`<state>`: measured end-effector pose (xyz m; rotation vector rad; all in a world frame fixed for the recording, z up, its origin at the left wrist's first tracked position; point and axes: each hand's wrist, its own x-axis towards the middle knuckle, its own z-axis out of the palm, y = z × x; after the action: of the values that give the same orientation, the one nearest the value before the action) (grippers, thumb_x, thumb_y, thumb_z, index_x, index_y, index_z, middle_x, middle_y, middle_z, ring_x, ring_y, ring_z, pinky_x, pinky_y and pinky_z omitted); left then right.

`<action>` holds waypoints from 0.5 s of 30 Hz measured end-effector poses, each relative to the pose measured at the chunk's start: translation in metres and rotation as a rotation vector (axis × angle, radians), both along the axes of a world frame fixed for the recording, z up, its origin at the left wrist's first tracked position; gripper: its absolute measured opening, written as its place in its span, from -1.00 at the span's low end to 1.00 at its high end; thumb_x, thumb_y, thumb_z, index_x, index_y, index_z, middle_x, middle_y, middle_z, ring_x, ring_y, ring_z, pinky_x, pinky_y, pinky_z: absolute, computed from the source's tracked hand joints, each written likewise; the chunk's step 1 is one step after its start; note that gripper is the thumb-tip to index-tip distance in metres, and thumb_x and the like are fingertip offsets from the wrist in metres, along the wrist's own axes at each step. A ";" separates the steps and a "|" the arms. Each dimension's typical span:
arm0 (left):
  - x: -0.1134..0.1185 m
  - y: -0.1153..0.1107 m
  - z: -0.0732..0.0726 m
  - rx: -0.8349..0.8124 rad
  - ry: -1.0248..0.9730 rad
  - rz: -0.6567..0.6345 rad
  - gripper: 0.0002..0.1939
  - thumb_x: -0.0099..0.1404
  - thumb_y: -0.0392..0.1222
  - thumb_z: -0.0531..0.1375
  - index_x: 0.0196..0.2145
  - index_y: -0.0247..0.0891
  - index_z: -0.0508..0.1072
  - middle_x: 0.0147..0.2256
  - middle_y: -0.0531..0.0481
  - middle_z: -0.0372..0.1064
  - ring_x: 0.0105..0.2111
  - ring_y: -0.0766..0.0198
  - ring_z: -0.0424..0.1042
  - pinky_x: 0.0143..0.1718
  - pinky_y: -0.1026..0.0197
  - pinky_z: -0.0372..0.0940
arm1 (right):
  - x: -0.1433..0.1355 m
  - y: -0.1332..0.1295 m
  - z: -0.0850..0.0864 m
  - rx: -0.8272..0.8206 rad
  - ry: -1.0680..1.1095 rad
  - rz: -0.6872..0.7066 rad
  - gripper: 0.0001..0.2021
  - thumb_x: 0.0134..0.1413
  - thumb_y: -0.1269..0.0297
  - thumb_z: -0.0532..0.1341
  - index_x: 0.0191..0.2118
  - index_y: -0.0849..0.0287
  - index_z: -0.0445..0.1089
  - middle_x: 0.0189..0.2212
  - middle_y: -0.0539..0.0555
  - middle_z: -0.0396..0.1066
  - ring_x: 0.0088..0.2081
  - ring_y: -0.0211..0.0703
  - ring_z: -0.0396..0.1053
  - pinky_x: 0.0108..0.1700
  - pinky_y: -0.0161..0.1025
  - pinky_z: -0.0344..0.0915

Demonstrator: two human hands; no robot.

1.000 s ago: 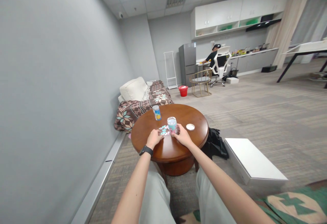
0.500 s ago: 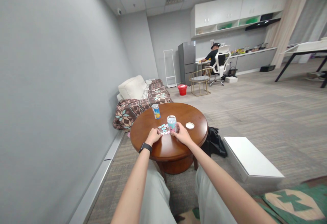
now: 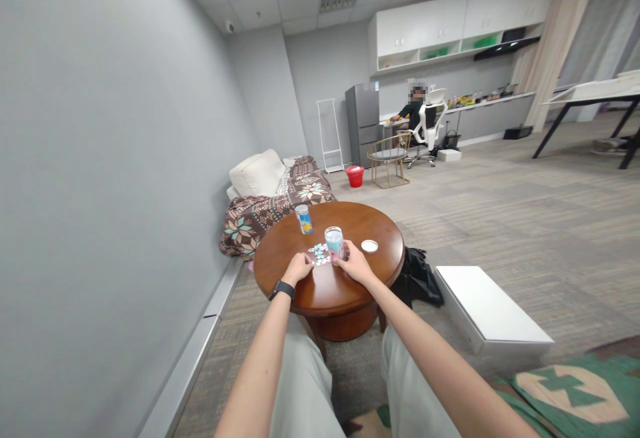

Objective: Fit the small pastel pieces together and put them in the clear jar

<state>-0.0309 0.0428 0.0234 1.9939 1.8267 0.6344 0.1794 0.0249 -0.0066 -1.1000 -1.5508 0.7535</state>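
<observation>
On the round brown table [image 3: 330, 291] stands an upright clear jar [image 3: 334, 243] with a blue and pink print. My right hand [image 3: 354, 262] is wrapped round the jar's right side. Just left of the jar lies a small pile of pale blue, pink and white puzzle pieces [image 3: 319, 253]. My left hand [image 3: 299, 269], with a black watch on the wrist, rests at the pile's near left edge, its fingers pinched together. Whatever is between those fingertips is too small to make out.
A blue and yellow can [image 3: 303, 219] stands at the table's back left. Right of the jar lies a round white lid [image 3: 369, 246]. A black bag [image 3: 423, 278] and a white box [image 3: 493, 305] are on the floor at right. A person [image 3: 413, 115] sits far back.
Both hands keep almost the same places by the pile and the jar. The view has shifted slightly.
</observation>
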 end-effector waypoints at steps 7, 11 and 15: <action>-0.006 -0.005 0.002 0.065 -0.086 -0.023 -0.77 0.04 -0.52 0.22 -0.33 -0.30 0.41 -0.37 0.00 0.43 -0.34 0.33 0.42 -0.19 0.28 0.31 | 0.001 -0.001 0.001 -0.001 -0.007 -0.001 -0.52 -0.10 0.31 0.32 0.00 0.09 0.26 -0.03 0.10 0.43 -0.02 -0.06 0.42 0.08 -0.05 0.29; -0.005 -0.006 0.004 0.010 -0.066 -0.062 -0.72 0.01 -0.55 0.18 -0.32 -0.30 0.43 -0.41 0.03 0.43 -0.38 0.35 0.42 -0.22 0.30 0.31 | 0.001 -0.002 0.002 -0.012 -0.012 0.001 -0.52 -0.09 0.29 0.32 0.01 0.08 0.26 -0.01 0.10 0.43 -0.02 -0.06 0.42 0.09 -0.05 0.28; 0.000 -0.007 0.007 0.012 -0.014 -0.096 -0.81 -0.01 -0.51 0.21 -0.41 -0.33 0.44 -0.38 -0.05 0.47 -0.34 0.28 0.44 -0.21 0.28 0.32 | 0.001 -0.004 0.004 -0.015 -0.019 -0.004 -0.53 -0.09 0.30 0.32 0.00 0.09 0.27 -0.03 0.11 0.43 -0.03 -0.06 0.42 0.08 -0.06 0.29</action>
<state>-0.0310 0.0357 0.0304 2.0655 1.7119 0.6308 0.1804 0.0207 -0.0021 -1.1237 -1.5608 0.7549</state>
